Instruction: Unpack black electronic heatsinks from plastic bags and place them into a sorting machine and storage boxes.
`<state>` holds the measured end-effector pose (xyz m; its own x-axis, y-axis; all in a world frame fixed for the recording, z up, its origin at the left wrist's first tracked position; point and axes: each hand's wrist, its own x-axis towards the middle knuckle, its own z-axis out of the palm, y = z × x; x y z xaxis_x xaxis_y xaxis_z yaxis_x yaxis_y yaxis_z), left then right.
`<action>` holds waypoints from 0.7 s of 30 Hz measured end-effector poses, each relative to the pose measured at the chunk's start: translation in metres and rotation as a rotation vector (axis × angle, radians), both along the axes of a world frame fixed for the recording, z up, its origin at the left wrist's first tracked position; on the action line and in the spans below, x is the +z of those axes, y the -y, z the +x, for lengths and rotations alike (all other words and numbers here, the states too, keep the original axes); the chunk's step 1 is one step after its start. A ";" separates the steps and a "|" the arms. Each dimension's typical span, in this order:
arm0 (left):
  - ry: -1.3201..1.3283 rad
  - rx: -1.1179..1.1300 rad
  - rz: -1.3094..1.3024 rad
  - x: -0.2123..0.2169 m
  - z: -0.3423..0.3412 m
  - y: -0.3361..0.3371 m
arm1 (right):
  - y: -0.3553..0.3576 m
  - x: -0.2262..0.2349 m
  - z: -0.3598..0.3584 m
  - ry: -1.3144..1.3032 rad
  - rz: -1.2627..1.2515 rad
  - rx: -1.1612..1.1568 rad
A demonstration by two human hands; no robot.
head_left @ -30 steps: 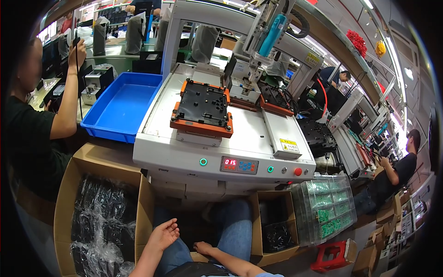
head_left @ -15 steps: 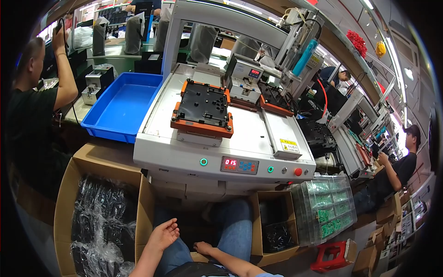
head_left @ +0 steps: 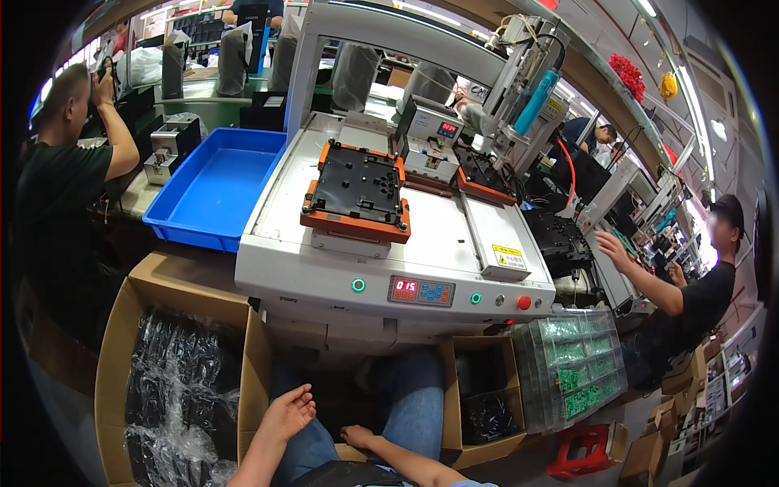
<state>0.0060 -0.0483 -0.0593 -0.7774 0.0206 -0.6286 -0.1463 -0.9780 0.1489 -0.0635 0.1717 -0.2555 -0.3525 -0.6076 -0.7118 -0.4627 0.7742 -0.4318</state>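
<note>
"Two bare hands rest in front of the white machine (head_left: 438,213): what do they grasp?"

"Left hand (head_left: 289,412): in front of the machine, fingers loosely curled, holding nothing. Right hand (head_left: 358,437): lower and farther right, likewise in front of the machine; its fingers are partly hidden, so whether it grasps anything cannot be told."

"Which things lie nearest?"

"Large carton (head_left: 258,365): front left of the machine, its wall just beside the left hand; within, black pieces (head_left: 174,390) under clear film. Smaller carton (head_left: 493,449): front right of the machine."

"And the black panel (head_left: 357,180)?"

"On top of the machine, left of its middle, lying flat on an orange fixture (head_left: 350,225); neither hand touches it."

"What surrounds these?"

"Blue tray (head_left: 219,183): just left of the machine. Teal cylinder (head_left: 535,107): above the machine's right rear. Clear compartmented case (head_left: 542,406): below the machine's right front corner, holding green pieces (head_left: 584,398). Dark-shirted co-worker (head_left: 61,195): left of the machine, one hand raised. Capped co-worker (head_left: 686,296): right of the machine, one arm extended toward it."
</note>
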 end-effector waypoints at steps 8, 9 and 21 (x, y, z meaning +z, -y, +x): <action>0.004 0.002 -0.008 0.007 0.000 0.000 | 0.012 0.047 -0.004 0.024 -0.077 0.146; -0.007 0.006 -0.013 0.006 0.003 0.000 | 0.016 0.075 -0.005 0.025 -0.147 0.307; -0.012 -0.006 -0.019 0.001 0.002 -0.001 | 0.049 0.483 -0.145 -0.403 -1.185 -0.479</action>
<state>0.0076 -0.0473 -0.0583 -0.7847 0.0132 -0.6198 -0.1502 -0.9740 0.1694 -0.2081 0.1227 0.2275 -0.7616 -0.5404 0.3577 -0.5059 0.1508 -0.8493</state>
